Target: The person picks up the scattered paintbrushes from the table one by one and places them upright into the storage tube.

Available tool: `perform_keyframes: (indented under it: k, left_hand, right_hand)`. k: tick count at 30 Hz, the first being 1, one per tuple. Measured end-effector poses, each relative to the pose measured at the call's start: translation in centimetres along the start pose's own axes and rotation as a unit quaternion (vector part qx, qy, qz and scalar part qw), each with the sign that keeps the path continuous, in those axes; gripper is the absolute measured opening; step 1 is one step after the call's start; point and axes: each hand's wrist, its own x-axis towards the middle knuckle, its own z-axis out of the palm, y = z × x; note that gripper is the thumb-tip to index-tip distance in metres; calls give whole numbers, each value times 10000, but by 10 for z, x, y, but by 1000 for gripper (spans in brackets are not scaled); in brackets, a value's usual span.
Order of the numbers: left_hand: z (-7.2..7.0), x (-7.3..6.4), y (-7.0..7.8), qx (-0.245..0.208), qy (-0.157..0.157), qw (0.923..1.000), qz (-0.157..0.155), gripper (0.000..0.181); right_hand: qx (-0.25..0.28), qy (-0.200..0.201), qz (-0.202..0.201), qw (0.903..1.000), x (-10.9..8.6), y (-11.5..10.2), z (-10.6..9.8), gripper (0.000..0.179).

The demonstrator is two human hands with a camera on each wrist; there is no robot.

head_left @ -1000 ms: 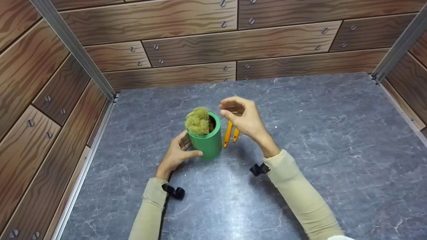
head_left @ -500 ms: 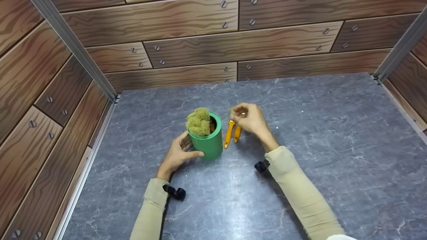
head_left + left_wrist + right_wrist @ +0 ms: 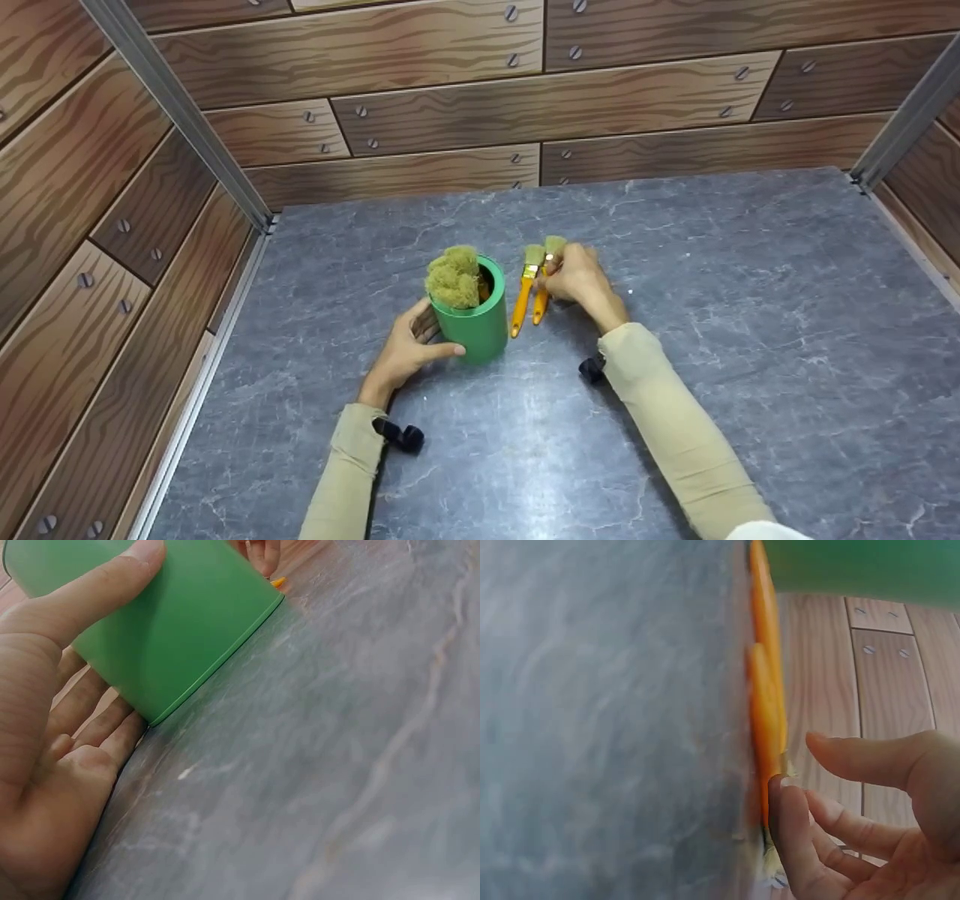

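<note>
My left hand [image 3: 401,352] holds a green cylindrical cup [image 3: 472,334] upright on the table, thumb across the front and fingers at its left side. Olive bristle heads of paintbrushes [image 3: 452,279] stick up from the cup's left half. Just right of it lie two paintbrushes with orange handles, a left one [image 3: 521,304] and a right one [image 3: 541,306], bristles pointing away. My right hand [image 3: 579,279] is at the right brush, near its metal band. In the right wrist view the fingertips are right at an orange handle [image 3: 764,716], while the thumb [image 3: 870,757] stands apart.
The grey marbled tabletop [image 3: 720,300] extends around the cup and brushes. Wood-patterned walls [image 3: 435,120] close off the back and both sides, with metal corner posts [image 3: 187,127]. Black wrist cameras [image 3: 401,435] sit on both sleeves.
My right hand has moved from beside the cup's rim to the right and down onto the right brush, uncovering the bristles of both lying brushes. The left hand keeps its hold on the cup.
</note>
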Motion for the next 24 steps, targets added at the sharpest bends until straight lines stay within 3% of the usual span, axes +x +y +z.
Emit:
perform_keyframes:
  k: [12, 24]
  left_hand:
    - [1, 0, 0, -38, 61, 10000, -61, 96]
    - [1, 0, 1, -54, 88, 9999, -67, 98]
  right_hand:
    - [128, -177, 416, 9989, 4, 6, 2, 37]
    - [-38, -207, 476, 9986, 3, 10, -2, 31]
